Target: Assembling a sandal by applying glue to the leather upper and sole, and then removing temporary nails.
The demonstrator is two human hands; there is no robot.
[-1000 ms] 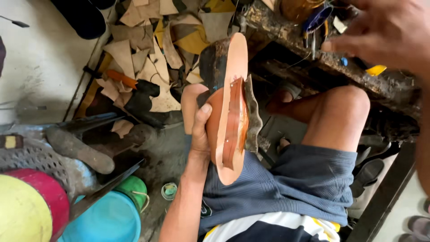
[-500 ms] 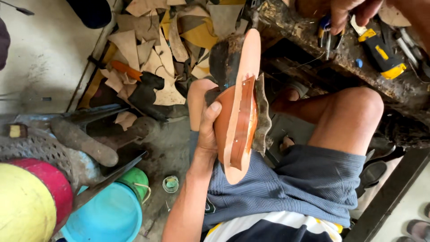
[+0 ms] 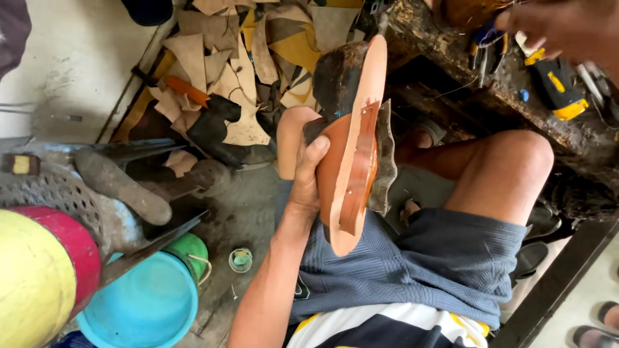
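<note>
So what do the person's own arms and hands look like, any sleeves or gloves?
Both hands are bare, with no gloves. The left hand shows no ring, and its forearm is uncovered with no watch or sleeve. Only part of the right hand shows, also ungloved.

Open room lay only above the lap between the raised sandal sole [image 3: 354, 148] and the bent knee [image 3: 509, 167], hemmed by the cluttered workbench [image 3: 464, 77] beyond, leather scraps [image 3: 225, 71] ahead, and stacked buckets [image 3: 142, 303] at left.
</note>
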